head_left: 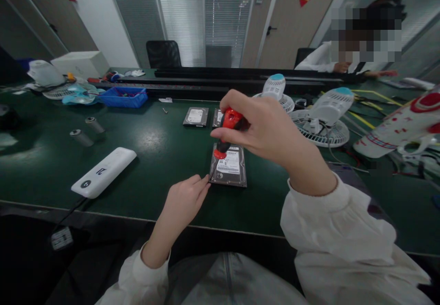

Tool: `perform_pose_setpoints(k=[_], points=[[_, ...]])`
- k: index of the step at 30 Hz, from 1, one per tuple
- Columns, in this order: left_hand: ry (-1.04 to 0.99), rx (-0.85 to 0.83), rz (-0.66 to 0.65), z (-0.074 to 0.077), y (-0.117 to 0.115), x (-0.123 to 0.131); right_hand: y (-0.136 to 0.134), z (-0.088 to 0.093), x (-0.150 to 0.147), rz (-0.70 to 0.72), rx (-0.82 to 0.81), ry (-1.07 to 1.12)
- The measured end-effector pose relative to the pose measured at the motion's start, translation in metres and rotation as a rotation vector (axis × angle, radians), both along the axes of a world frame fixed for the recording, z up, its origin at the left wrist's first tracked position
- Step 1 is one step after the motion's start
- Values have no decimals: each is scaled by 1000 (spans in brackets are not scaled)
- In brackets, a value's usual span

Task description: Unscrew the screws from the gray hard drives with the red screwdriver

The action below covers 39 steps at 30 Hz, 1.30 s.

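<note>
My right hand [264, 128] is closed round the red and black handle of a screwdriver [227, 130]. Its thin shaft slants down to the near left corner of a hard drive [233, 165], which lies flat with its white label up. At that same corner, the bunched fingertips of my left hand [187, 197] grip the drive's edge; the screwdriver's very tip is too small to make out there. Farther back lies a second hard drive [195, 116]. Beside it a third hard drive [216, 118] is mostly hidden behind my right hand.
On the green table [154, 172], a white power bank [105, 172] and two metal cylinders [81, 137] lie left. A blue bin [123, 97] stands farther back. White fans [325, 114], cables and a patterned white tumbler [395, 126] are at right. Another person [319, 57] sits across.
</note>
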State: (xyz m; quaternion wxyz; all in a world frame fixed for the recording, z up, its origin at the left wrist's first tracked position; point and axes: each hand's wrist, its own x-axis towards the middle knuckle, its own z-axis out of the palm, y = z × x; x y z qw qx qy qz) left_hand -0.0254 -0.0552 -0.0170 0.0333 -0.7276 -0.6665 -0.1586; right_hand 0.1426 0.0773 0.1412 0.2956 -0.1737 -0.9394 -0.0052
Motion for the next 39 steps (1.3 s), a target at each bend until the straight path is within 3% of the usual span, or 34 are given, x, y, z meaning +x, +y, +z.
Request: perform_pose_setpoints(k=[7,14,21,27,33,39], points=[[8,-28,11,1,1,2,-1,1,2,119,-28,35],[3,-35,15,1,0,0,-1,1,2,5,-31,75],[17,-30,18,2,-1,0,-2,-5,-5,168,-79,212],[20,-48,26,3,0,0,-8,-5,-7,64,-30,168],[17,-46,31,4,0,0,-13,-8,-4,245,-160,120],[34,-49,36,3,0,0,-16,-15,-4,75,-90,196]])
